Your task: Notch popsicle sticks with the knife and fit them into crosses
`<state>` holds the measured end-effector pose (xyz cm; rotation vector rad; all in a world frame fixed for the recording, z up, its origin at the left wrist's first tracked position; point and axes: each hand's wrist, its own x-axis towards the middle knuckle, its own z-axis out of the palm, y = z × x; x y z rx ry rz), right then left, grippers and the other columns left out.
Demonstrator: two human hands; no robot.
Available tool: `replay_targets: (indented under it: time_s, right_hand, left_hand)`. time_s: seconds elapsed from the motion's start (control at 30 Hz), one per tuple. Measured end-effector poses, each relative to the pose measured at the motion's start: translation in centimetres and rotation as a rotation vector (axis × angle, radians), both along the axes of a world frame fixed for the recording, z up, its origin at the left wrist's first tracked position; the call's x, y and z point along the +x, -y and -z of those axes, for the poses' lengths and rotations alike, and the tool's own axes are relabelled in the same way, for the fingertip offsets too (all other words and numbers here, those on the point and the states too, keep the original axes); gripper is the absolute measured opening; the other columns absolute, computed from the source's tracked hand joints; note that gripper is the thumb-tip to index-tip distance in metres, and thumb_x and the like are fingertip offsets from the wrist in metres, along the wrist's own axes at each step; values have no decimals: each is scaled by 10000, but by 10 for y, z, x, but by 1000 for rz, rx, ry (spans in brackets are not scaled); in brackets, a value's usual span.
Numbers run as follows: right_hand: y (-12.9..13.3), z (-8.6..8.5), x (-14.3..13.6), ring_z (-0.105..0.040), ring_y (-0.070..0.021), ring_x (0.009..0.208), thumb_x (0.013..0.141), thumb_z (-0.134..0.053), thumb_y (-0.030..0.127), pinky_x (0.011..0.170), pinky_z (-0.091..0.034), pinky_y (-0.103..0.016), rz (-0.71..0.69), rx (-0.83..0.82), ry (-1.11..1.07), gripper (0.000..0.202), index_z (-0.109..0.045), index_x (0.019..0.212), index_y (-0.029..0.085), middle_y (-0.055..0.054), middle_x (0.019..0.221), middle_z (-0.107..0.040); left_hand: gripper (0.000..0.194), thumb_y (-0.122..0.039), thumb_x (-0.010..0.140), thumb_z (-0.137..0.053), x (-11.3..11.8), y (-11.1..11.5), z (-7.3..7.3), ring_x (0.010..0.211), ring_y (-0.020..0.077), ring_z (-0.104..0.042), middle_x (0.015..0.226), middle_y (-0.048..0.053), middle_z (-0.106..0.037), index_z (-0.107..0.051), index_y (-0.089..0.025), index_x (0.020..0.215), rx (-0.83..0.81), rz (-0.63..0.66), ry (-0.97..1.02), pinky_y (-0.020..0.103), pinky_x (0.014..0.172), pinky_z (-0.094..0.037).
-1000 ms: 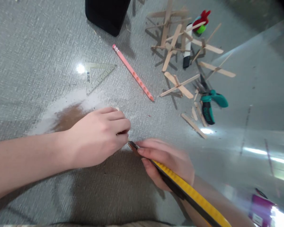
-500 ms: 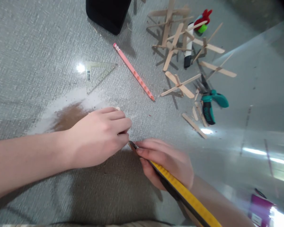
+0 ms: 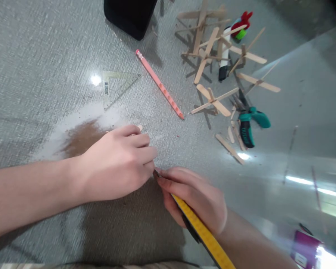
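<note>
My left hand [image 3: 120,162] is closed, knuckles up, around a wooden craft stick [image 3: 140,127]; only its rounded pale end shows past the fingers. The rest of the stick is covered by the hand. Just to the right, my right hand [image 3: 194,198] grips a yellow and black utility knife [image 3: 205,233]. The front of the knife points at the left fingertips, and its tip is nearly hidden between the two hands. Brown and white powder [image 3: 82,138] lies on the grey textured table [image 3: 58,56] behind my left wrist.
A clear set square [image 3: 105,89] and a pink pencil [image 3: 162,87] lie beyond the hands. Several craft-stick crosses [image 3: 212,101] stand at the upper right, around a marker [image 3: 224,56]. Teal-handled pliers [image 3: 248,123] lie by loose stick pieces [image 3: 229,148]. A black object [image 3: 128,16] sits at the top.
My right hand and the utility knife have shifted slightly left, so less of the knife's tip shows. My left hand has barely moved and keeps its hold.
</note>
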<state>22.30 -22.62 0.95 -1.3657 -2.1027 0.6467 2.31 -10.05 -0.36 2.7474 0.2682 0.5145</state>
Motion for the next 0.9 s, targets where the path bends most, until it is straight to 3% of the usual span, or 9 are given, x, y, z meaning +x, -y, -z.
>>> replay_targets:
  time_s: [0.5, 0.73, 0.9]
  right_hand:
    - [-11, 2, 4, -711, -142, 701, 822, -561, 24, 648, -607, -257, -10, 92, -63, 305, -594, 1070, 197, -59, 885, -738]
    - [-10, 3, 3, -712, -155, 692, 842, -566, 55, 622, -620, -279, 15, 85, -20, 323, -587, 1103, 245, -24, 831, -729]
    - [-9, 5, 4, -723, -155, 709, 832, -577, 42, 640, -615, -271, 8, 100, -32, 289, -595, 1077, 194, -50, 868, -732]
  left_hand:
    - [280, -159, 964, -506, -1, -2, -1, 777, 182, -561, 740, 12, -611, -649, -166, 723, -48, 26, -32, 352, 749, -437]
    - [271, -145, 957, -511, 1, -2, 0, 778, 183, -556, 744, 13, -604, -646, -165, 723, -58, 33, -32, 356, 737, -425]
    - [288, -138, 961, -489, 1, -2, 2, 778, 184, -550, 741, 10, -594, -639, -165, 716, -63, 22, -29, 356, 738, -419]
